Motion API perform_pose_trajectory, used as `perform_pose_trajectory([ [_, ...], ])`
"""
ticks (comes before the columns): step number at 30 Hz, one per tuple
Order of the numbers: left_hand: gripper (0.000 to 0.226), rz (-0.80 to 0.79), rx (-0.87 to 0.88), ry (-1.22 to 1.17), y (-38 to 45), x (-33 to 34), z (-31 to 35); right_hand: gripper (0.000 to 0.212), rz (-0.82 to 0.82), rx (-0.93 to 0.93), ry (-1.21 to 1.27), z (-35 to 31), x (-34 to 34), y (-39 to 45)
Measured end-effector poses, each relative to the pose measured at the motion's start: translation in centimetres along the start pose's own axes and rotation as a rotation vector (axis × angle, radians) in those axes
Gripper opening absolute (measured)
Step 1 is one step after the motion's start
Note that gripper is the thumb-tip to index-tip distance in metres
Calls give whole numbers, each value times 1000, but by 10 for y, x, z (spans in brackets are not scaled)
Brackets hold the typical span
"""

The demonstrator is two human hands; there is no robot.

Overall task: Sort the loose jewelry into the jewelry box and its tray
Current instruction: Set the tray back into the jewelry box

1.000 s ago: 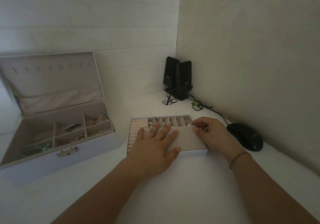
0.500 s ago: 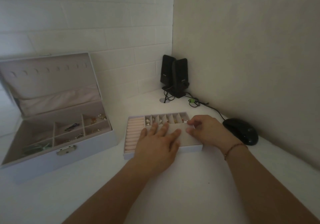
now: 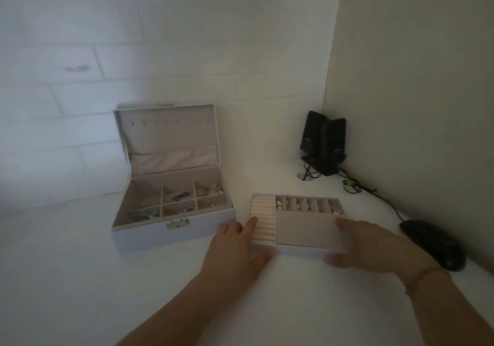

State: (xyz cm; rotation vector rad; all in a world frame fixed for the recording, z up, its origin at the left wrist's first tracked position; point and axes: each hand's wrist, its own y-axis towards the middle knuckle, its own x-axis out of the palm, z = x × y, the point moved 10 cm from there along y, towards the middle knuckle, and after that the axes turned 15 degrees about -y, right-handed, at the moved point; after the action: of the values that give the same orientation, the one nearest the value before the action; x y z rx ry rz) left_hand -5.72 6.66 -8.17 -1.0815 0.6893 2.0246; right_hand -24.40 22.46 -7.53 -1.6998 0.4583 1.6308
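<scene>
Both hands shifted to tray ends, fingers gripping it, no legible writing.

We find the pale jewelry box open, lid upright, small pieces lying in its divided compartments. Its tray sits just right, ring rolls left, small slots behind.

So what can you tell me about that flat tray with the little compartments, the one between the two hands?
The pale lilac rectangular tray lies flat on the white table, right of the open jewelry box. Its beige, velvety-looking lining has peach ring rolls at the left, a back row of narrow slots holding small blurred pieces, and a bare large section in front. The left hand grips its left end, the right hand its right end.
</scene>
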Motion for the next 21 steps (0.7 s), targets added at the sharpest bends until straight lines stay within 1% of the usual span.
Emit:
perform_pose_trajectory([
  [1, 87, -7, 8, -41, 2, 2, 1, 102, 34, -2, 14, -3, 2, -5],
  [3, 85, 19, 16, -91, 6, 3, 3, 97, 162, 20, 94, -6, 0, -15],
  [4, 83, 34, 17, -106, 7, 3, 2, 94, 195, 22, 149, -6, 1, -19],
  [6, 89, 40, 29, -128, 5, 2, 3, 91, 196, 27, 224, -7, 3, -25],
  [8, 97, 60, 47, -164, 0, -6, 6, 88, 198, 37, 229, -7, -1, -31],
  [10, 96, 118, 74, -216, -6, -27, 13, 85, 222, 43, 222, -10, -12, -38],
  [13, 91, 238, 124, -211, -18, -70, 14, 82, 305, 49, 259, -26, -40, -52],
  [15, 88, 298, 131, -163, -27, -102, 5, 77, 398, 1, 318, -47, -66, -58],
  [17, 85, 345, 96, -106, -35, -133, -15, 71, 478, -61, 392, -75, -88, -55],
  [18, 81, 361, 65, -83, -38, -146, -28, 68, 504, -95, 422, -91, -96, -51],
  [21, 55, 399, -45, -45, -46, -175, -73, 65, 540, -244, 520, -148, -106, -30],
])
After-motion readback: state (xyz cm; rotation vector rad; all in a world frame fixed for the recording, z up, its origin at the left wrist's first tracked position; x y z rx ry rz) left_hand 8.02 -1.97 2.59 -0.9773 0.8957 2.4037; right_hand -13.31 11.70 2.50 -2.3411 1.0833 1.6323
